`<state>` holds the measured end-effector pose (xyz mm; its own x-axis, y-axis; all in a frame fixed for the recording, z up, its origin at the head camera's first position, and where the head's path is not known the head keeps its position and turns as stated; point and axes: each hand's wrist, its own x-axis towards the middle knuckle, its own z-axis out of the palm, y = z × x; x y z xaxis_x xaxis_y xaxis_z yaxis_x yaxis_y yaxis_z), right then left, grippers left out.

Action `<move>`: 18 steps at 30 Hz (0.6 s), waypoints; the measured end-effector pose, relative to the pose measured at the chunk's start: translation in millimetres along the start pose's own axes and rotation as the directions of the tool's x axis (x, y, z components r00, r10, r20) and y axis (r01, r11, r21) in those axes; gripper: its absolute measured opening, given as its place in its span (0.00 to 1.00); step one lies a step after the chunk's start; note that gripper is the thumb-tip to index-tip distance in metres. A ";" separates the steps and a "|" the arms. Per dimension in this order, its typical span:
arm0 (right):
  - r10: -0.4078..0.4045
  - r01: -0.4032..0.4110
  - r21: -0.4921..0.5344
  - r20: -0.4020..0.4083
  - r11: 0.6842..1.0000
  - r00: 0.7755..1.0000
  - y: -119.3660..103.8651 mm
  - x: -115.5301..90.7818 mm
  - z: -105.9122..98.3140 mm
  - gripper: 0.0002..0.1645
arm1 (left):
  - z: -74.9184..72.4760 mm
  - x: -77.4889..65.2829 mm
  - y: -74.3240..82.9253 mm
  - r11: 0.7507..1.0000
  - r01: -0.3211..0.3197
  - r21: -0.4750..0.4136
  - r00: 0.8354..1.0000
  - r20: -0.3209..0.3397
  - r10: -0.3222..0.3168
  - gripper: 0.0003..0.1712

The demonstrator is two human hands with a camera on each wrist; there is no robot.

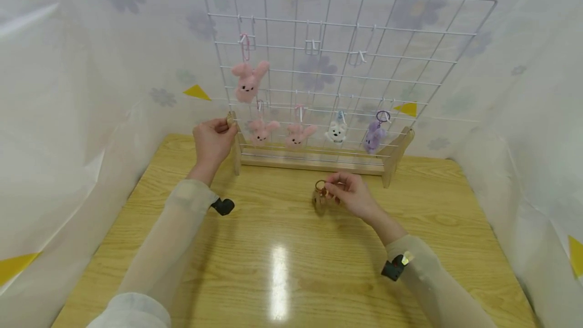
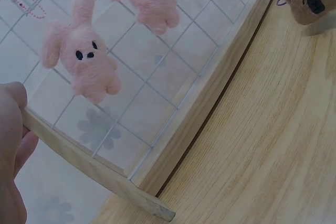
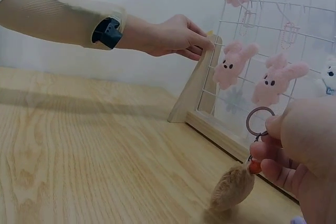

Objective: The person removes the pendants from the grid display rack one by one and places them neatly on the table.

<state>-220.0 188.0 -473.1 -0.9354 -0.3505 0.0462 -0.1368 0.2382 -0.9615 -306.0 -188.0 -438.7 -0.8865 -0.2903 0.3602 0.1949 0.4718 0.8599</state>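
Note:
My right hand (image 1: 352,194) pinches a brown plush keychain (image 3: 234,186) by its metal ring (image 3: 259,121), low over the table in front of the rack. A dark-nosed animal head shows on it in the left wrist view, with a red bead above. My left hand (image 1: 215,141) grips the top of the left wooden side post (image 2: 94,163) of the rack. White wire grid (image 1: 346,34) rises from this wooden stand. On its hooks hang pink rabbit plushes (image 1: 248,84), a white bear plush (image 1: 337,132) and a purple plush (image 1: 374,136).
Two bare hooks (image 1: 313,44) sit on the upper part of the grid. The right wooden post (image 1: 398,153) stands at the far right of the rack. Wood-grain table (image 1: 255,247) stretches in front, with pale flower-patterned sheeting (image 1: 114,65) around it.

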 end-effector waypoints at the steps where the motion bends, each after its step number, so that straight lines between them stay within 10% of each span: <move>1: 0.001 -0.001 -0.001 0.004 1.000 1.000 1.3 0.3 -0.8 0.08 | -0.1 -0.2 0.2 1.000 -0.002 0.000 1.000 -0.001 0.002 0.14; 18: 0.015 -0.015 -0.062 0.001 0.998 1.000 19.9 12.4 -13.5 0.12 | 0.4 -0.4 0.6 1.000 0.008 -0.001 1.000 0.000 -0.008 0.15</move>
<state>-238.7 200.6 -488.1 -0.9370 -0.3480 0.0311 -0.1425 0.2995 -0.9434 -305.7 -187.3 -438.5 -0.8881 -0.2940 0.3534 0.1883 0.4688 0.8630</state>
